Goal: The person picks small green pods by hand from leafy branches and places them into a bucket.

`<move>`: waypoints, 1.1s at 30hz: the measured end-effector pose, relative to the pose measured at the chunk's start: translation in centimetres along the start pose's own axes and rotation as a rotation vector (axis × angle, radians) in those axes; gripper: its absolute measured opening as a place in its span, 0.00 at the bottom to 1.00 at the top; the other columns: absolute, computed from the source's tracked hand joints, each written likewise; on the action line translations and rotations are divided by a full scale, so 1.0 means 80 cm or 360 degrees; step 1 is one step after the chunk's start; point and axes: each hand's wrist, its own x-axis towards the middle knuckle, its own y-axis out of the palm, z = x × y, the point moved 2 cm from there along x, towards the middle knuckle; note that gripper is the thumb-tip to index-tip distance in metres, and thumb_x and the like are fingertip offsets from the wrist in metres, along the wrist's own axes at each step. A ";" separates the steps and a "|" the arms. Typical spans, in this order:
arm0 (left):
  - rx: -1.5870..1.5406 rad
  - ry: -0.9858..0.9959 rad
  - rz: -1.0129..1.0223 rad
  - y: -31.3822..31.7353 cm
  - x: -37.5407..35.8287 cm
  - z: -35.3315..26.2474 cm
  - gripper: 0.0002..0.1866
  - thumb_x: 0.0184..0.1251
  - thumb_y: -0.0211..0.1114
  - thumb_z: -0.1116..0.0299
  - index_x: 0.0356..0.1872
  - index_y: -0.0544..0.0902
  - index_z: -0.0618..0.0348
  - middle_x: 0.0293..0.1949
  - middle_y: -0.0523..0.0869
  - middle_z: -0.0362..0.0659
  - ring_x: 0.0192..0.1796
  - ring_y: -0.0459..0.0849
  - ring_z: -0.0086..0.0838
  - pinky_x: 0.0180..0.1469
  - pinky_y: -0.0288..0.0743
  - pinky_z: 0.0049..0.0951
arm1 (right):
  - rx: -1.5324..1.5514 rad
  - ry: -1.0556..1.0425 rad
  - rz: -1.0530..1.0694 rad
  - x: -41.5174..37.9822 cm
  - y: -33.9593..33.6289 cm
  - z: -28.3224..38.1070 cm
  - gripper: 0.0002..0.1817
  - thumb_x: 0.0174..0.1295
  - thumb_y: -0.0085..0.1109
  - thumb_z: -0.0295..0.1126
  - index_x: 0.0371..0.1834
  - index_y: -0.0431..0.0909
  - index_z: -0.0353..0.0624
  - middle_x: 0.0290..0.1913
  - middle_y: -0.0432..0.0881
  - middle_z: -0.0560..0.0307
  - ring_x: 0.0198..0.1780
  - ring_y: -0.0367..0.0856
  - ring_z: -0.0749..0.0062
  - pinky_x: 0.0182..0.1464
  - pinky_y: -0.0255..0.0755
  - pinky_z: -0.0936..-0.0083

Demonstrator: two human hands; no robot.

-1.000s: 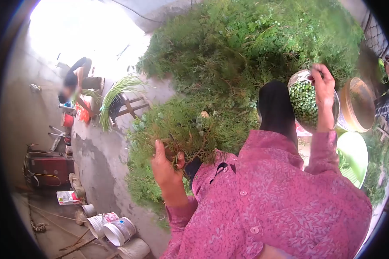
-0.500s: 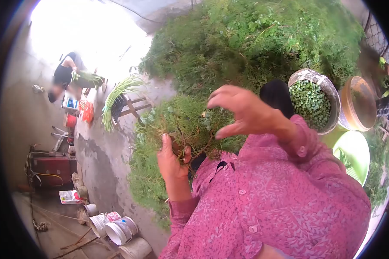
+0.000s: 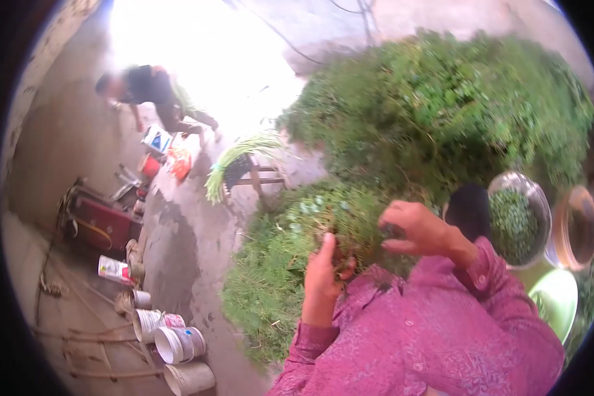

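Observation:
My left hand (image 3: 323, 278) grips a bunch of green leafy sprigs (image 3: 327, 221) by its stems, held up in front of my pink sleeve. My right hand (image 3: 419, 231) is at the bunch's right side with its fingers curled and apart, touching the foliage. A metal bowl (image 3: 518, 221) filled with small green berries sits to the right, just beyond my right wrist. The view is blurred.
A big heap of green branches (image 3: 442, 112) fills the upper right. A brown bowl (image 3: 574, 228) and a green basin (image 3: 558, 300) sit at the right. On the concrete floor are a stool with green stalks (image 3: 244, 162), white buckets (image 3: 178, 343) and a red machine (image 3: 99, 224). Another person (image 3: 148, 89) bends at the back left.
My right hand left the berry bowl and came back to the bunch in my left hand. My head turned, shifting everything right and down. The far person moved.

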 end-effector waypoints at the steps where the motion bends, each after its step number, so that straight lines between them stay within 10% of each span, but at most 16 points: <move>1: -0.0017 -0.0097 0.0050 0.002 -0.001 0.002 0.13 0.64 0.57 0.58 0.36 0.73 0.59 0.27 0.78 0.43 0.20 0.77 0.29 0.12 0.62 0.21 | 0.0004 0.0042 0.0016 -0.001 0.000 -0.002 0.20 0.41 0.68 0.33 0.37 0.72 0.40 0.32 0.72 0.48 0.33 0.75 0.53 0.36 0.70 0.64; 29: -0.0392 -0.0632 0.0284 -0.031 0.013 0.039 0.15 0.57 0.64 0.65 0.46 0.75 0.54 0.35 0.80 0.38 0.34 0.82 0.32 0.20 0.68 0.18 | 0.0303 0.0408 0.0000 0.019 0.005 0.003 0.13 0.38 0.70 0.28 0.28 0.76 0.41 0.27 0.76 0.55 0.31 0.76 0.66 0.34 0.68 0.75; 33: -0.0523 -0.0557 0.0781 -0.015 -0.005 0.027 0.20 0.59 0.60 0.73 0.54 0.70 0.58 0.44 0.79 0.42 0.46 0.80 0.31 0.42 0.79 0.32 | 0.0205 0.0337 -0.0068 0.030 0.009 0.003 0.13 0.38 0.70 0.27 0.27 0.76 0.40 0.27 0.76 0.55 0.31 0.76 0.65 0.34 0.68 0.75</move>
